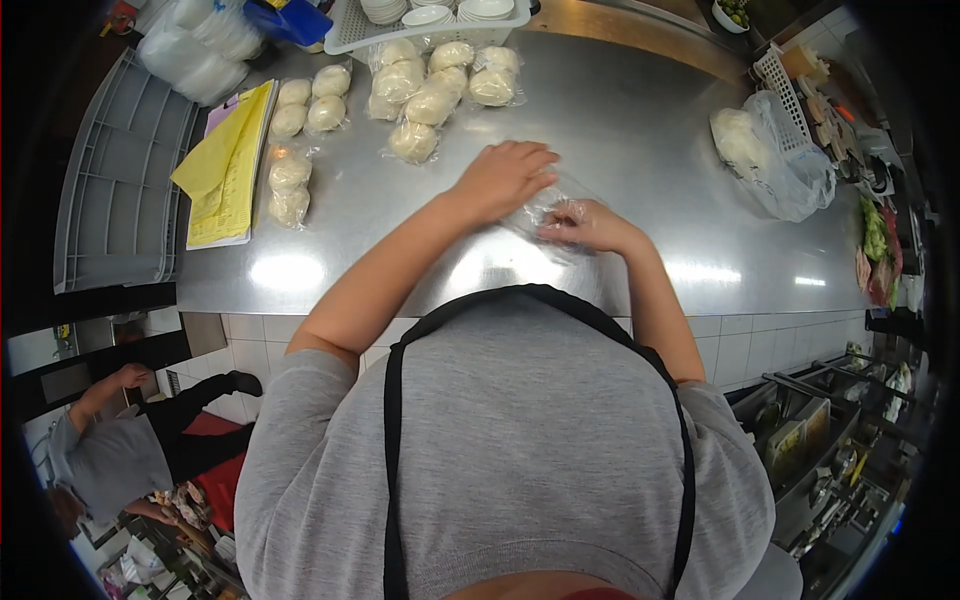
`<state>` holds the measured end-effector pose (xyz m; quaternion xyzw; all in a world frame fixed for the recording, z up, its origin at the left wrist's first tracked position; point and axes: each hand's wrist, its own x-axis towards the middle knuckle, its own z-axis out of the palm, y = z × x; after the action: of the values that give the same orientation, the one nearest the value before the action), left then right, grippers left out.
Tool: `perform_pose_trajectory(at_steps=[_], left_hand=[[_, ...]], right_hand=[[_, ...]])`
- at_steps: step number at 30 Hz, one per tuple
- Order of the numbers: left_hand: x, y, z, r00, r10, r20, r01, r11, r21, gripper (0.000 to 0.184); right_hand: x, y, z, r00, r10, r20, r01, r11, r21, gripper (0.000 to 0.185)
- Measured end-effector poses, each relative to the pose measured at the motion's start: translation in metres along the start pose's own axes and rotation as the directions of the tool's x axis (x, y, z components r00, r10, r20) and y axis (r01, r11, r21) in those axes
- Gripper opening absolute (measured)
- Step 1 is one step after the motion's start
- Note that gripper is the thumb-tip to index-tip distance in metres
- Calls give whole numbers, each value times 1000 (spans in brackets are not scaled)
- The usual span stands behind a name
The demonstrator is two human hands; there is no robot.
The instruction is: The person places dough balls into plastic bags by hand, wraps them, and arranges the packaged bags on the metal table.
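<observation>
Low over the steel table, a clear plastic bag (540, 208) lies between my two hands, its outline hard to make out through the glare. My left hand (503, 178) reaches across its far left side with fingers stretched out, close to the plastic. Curled fingers of my right hand (588, 224) grip the bag's near right part. What the bag contains, if anything, I cannot make out. Beyond my left hand lie bagged dough balls (430, 102), several packs heaped together. More packed dough balls (290, 188) sit farther left.
A white basket (430, 38) with stacked small dishes stands at the back. Yellow papers (222, 175) lie left, beside a grey crate (125, 190). On the right are a white plastic bag (775, 155) and vegetables (875, 240). Another person (110, 450) is behind me, lower left.
</observation>
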<state>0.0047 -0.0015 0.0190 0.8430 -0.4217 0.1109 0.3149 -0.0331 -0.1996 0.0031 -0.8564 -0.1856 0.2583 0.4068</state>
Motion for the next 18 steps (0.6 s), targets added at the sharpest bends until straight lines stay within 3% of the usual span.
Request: perform_pose_trajectory(at_steps=[2,3,4,5,6,7,8,9,10,11,12,14,15,17,18], left_hand=[[-4,-11,-5,943,-232,236,228,973,45,44],[-5,-11,-7,943,-227,243,223,974,43,44],[-8,-8,-8,914,-330,237,314,944,107,52],[-10,-8,-11,875,-431,221,400,900,171,59],[-11,-10,-15,875,-430,223,399,901,171,59],[-11,-14,-21,763,-555,333,543,828,137,64],[-13,-18,-27,621,-648,440,675,728,121,69],[-16,-23,-31,621,-649,439,675,728,121,69],[-20,-27,-34,540,-641,546,729,680,77,74],[-23,-31,-36,456,-612,646,779,625,43,80],[-28,-34,-34,456,-608,650,776,629,44,80],[-40,-34,-27,600,-575,556,721,691,-64,77],[-42,-34,-26,599,-576,556,721,690,-63,77],[-48,-32,-26,571,-526,630,821,389,-419,69],[-54,-30,-24,570,-531,627,822,387,-418,69]], right_hand=[[-16,23,-22,997,-5,80,-5,993,118,28],[-22,37,-31,996,32,-87,-25,996,83,30],[-28,47,-38,967,65,-248,-53,997,53,31],[-36,56,-43,966,69,-249,-56,997,58,31],[-42,57,-49,893,255,-371,-214,966,148,34],[-45,56,-54,774,428,-466,-347,903,253,37],[-48,54,-52,775,426,-468,-346,904,251,37],[-52,44,-45,870,416,-266,-339,894,292,39],[-54,33,-37,924,379,-53,-341,879,334,41],[-52,19,-25,930,366,2,-330,835,440,43],[-45,11,-14,938,335,88,-328,779,535,47],[-23,-5,14,951,309,-1,-240,740,628,51],[-11,-11,23,951,308,-1,-239,740,629,51],[8,-18,35,920,340,-194,-100,682,724,48],[12,-16,38,923,335,-190,-99,683,723,48]])
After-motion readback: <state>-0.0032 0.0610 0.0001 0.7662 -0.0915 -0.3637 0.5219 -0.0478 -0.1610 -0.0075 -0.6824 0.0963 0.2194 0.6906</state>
